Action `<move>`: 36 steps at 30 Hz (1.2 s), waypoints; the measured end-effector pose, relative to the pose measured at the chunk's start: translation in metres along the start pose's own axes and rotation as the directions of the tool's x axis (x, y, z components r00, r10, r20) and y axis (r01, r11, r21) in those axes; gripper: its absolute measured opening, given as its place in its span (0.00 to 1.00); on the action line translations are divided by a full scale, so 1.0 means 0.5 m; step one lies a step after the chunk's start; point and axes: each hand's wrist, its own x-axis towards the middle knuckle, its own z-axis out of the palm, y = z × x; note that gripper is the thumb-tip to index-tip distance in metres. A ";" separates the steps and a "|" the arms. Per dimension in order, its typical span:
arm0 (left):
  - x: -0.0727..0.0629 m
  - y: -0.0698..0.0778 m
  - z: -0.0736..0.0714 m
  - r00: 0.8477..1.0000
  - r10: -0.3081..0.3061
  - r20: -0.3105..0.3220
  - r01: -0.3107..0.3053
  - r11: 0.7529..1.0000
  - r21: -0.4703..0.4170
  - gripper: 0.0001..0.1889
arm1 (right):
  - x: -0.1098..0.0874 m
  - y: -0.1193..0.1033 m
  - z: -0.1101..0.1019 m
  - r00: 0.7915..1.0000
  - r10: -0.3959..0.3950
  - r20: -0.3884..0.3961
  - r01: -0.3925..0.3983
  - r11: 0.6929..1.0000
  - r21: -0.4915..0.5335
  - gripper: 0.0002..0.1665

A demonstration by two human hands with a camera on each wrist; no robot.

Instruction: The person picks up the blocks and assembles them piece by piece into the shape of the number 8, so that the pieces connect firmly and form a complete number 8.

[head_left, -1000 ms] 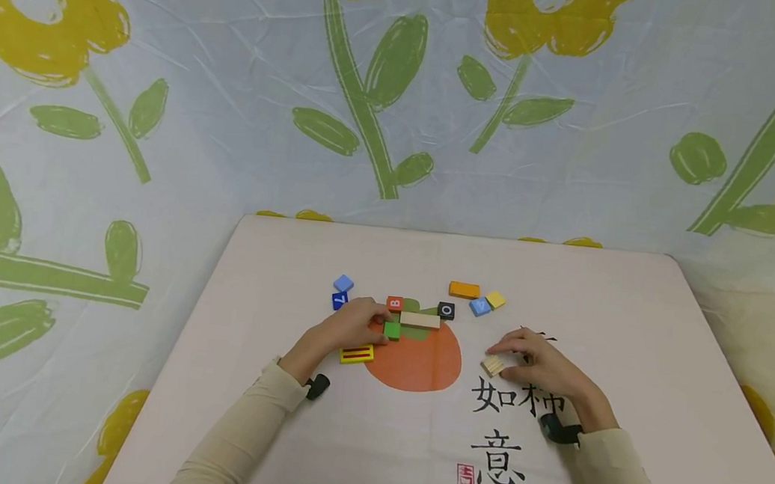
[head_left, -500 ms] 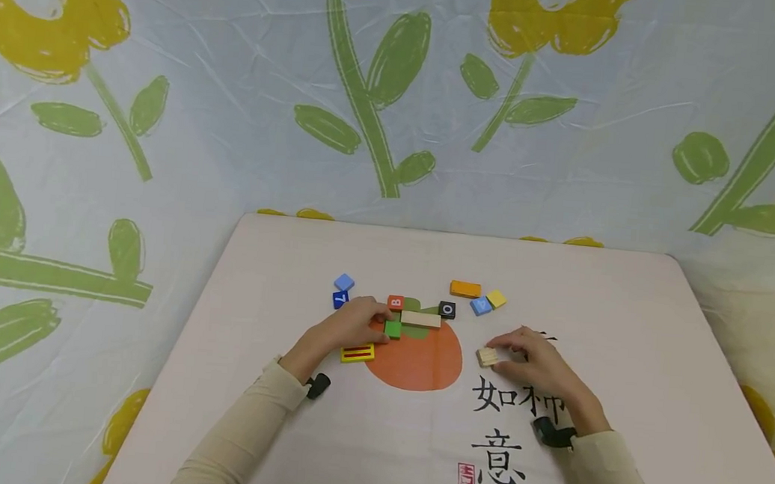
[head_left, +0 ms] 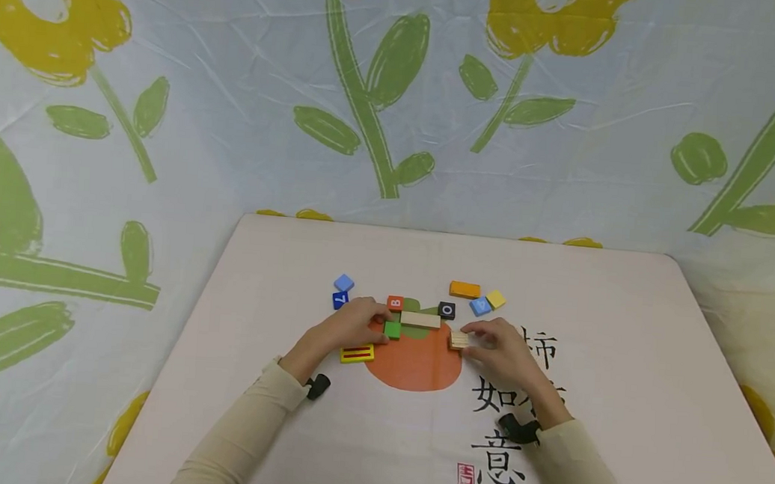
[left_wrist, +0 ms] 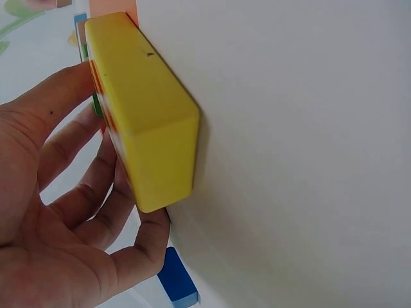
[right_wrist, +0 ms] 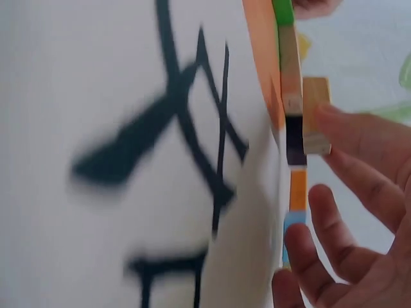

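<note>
Jutting from right hand [head_left: 503,349], wooden block [head_left: 458,341]

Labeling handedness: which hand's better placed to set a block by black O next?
Right hand, probably: it pinches a wooden block near the black O block; left hand is farther off, at the green block.

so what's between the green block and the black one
The long plain wooden block lies between the green block and the black block, as the head and right wrist views show.
</note>
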 end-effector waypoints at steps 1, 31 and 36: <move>0.000 0.000 0.000 1.000 0.000 0.002 0.000 1.000 0.001 0.19 | 0.003 -0.003 0.005 1.000 0.013 -0.001 -0.013 1.000 0.003 0.17; 0.002 0.002 0.003 1.000 -0.020 0.001 0.020 1.000 0.017 0.19 | 0.028 -0.034 0.044 0.987 0.159 -0.005 -0.159 0.985 -0.060 0.16; 0.002 0.001 0.004 1.000 -0.023 -0.002 0.023 1.000 0.018 0.19 | 0.028 -0.035 0.044 0.987 0.160 -0.008 -0.160 0.985 -0.065 0.16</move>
